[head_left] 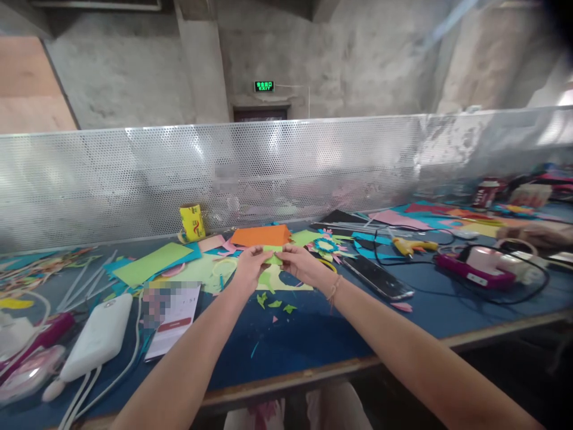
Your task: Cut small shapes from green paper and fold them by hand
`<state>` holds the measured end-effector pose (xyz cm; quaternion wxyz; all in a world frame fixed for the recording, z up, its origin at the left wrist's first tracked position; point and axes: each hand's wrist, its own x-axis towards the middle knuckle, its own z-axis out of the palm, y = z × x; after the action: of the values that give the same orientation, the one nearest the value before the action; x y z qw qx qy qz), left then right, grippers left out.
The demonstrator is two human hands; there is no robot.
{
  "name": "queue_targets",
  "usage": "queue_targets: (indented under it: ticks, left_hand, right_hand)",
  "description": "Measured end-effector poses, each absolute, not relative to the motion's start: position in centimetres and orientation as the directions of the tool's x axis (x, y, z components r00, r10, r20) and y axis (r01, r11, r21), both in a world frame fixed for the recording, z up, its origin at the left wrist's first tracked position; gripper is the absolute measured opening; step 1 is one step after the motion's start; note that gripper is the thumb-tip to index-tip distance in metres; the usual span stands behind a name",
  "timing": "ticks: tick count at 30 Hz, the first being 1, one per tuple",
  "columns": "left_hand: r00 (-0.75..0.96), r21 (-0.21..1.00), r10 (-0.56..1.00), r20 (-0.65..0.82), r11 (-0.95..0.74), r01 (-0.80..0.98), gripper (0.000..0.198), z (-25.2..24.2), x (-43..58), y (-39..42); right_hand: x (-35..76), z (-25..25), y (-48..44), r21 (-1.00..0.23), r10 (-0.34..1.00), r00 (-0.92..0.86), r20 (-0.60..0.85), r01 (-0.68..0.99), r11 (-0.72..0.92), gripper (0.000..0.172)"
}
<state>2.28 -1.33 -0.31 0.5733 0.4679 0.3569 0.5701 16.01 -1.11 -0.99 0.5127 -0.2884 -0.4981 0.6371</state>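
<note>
Between my two hands is a small piece of light green paper [273, 257], pinched from both sides above the table. My left hand [251, 266] grips its left edge with thumb and fingertips. On the other edge, the fingers of my right hand [304, 264] are closed in the same way. Small cut green paper pieces [274, 304] lie on the blue table just below the hands. An orange folded sheet [260, 235] rests behind them. To the right of my right hand sits a blue and pink paper flower wreath [326, 244].
A dark phone [378, 277], a yellow glue gun [414, 246] and a purple power strip [474, 270] with cables lie to the right. At left are a white power bank [97, 337] and a lit phone [174, 322]. A perforated metal screen [286, 173] runs behind; another person's hand [532, 235] shows far right.
</note>
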Motion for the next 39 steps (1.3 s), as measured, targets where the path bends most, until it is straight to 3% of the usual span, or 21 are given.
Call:
queue_targets:
  ticks: [7, 10, 13, 16, 20, 30, 39]
  left_hand:
    - [0.031, 0.975, 0.997, 0.074, -0.066, -0.212, 0.040, -0.5, 1.9, -0.7]
    - [-0.005, 0.971, 0.990, 0.138, -0.136, -0.199, 0.041, -0.6, 1.7, -0.6]
    - [-0.025, 0.955, 0.971, 0.236, -0.237, -0.181, 0.036, -0.7, 1.5, -0.5]
    - [0.029, 0.932, 0.935, 0.354, -0.350, -0.093, 0.032, -0.7, 1.3, -0.2]
    - [0.101, 0.878, 0.879, 0.466, -0.474, 0.070, 0.021, -0.9, 1.1, 0.1]
    - [0.098, 0.879, 0.887, 0.451, -0.461, 0.121, 0.026, -1.3, 1.3, 0.2]
    - [0.062, 0.813, 0.861, 0.505, -0.499, 0.301, 0.016, -0.2, 1.3, -1.0]
  right_hand:
    - [16.0, -1.5, -0.7, -0.955, 0.953, -0.179, 0.243, -0.215, 0.203, 0.023]
    - [16.3, -1.8, -0.3, -0.924, 0.915, -0.130, 0.383, -0.079, 0.375, 0.030]
    - [16.7, -1.8, -0.1, -0.877, 0.871, -0.138, 0.471, 0.036, 0.480, 0.018]
    - [16.9, -1.6, 0.0, -0.852, 0.861, -0.139, 0.490, 0.134, 0.506, 0.009]
    - [17.0, -1.3, 0.0, -0.804, 0.839, -0.137, 0.527, 0.239, 0.544, 0.014]
    - [17.1, -1.2, -0.3, -0.745, 0.806, -0.154, 0.572, 0.314, 0.589, 0.020]
    - [17.1, -0.7, -0.8, -0.536, 0.683, -0.117, 0.721, 0.530, 0.657, 0.010]
